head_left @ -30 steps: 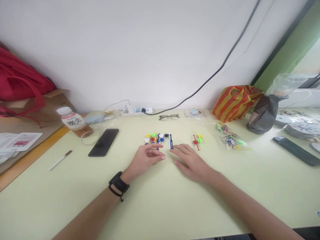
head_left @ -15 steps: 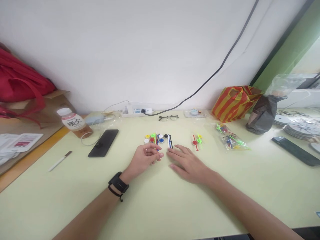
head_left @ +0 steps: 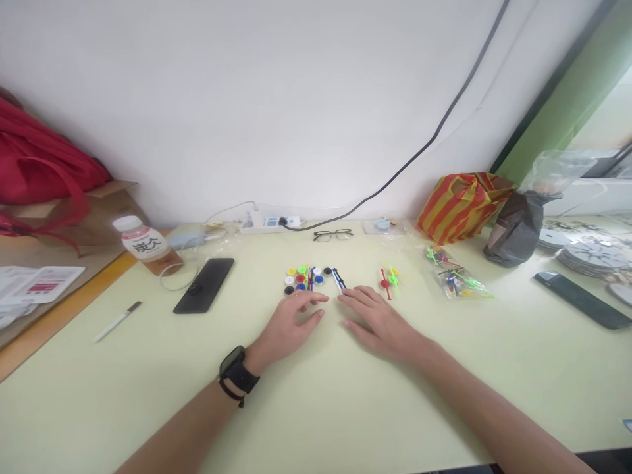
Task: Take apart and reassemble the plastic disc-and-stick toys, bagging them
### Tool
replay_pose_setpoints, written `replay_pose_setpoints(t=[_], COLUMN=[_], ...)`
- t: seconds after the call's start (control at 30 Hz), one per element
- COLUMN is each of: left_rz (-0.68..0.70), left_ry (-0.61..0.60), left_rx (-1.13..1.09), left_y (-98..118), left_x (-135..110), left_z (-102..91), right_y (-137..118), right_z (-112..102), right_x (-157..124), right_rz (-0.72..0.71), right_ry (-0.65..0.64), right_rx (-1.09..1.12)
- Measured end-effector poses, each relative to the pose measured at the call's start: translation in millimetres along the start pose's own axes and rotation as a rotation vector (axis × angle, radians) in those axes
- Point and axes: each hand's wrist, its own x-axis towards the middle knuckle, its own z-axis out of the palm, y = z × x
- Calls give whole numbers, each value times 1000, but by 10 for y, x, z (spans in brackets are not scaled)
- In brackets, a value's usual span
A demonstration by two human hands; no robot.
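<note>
My left hand (head_left: 290, 323) lies palm down on the pale green table (head_left: 316, 408), fingers stretched out, holding nothing; a black watch sits on its wrist. My right hand (head_left: 375, 319) lies flat beside it with fingers spread, its fingertips just short of a blue and white stick (head_left: 338, 279). Just beyond both hands is a cluster of small coloured round caps (head_left: 302, 277) with thin coloured sticks among them. A red stick piece and a green one (head_left: 388, 281) lie to the right of my right hand.
A black phone (head_left: 204, 293), a drink bottle (head_left: 147, 245), a white pen (head_left: 117, 321) and a red bag on a cardboard box (head_left: 59, 191) are left. A power strip (head_left: 269, 221) and glasses (head_left: 333, 234) sit by the wall. A clear bag of parts (head_left: 457, 279), a striped bag (head_left: 461, 204) and a dark remote (head_left: 582, 299) are right.
My left hand has uncurled from a loose pinch, turned palm down and drawn back a little from the caps. My right hand stays flat and has barely shifted.
</note>
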Motion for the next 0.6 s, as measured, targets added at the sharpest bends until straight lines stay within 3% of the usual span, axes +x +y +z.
replay_pose_setpoints(t=[0.13,0.3,0.47,0.6], left_rz=[126,184,199,181], left_ry=[-35,-13,42,-28], left_rx=[101,299,555,644], left_y=[-17,-28,-50,-50], left_x=[-21,-13,48,70], left_z=[19,5,-43,-39], right_y=[16,57,106,128], right_z=[-17,-7,27,51], right_x=[4,-5,0,9], right_rz=[21,59,123,159], right_ry=[-3,33,71,45], right_rx=[-13,-40,-110,-160])
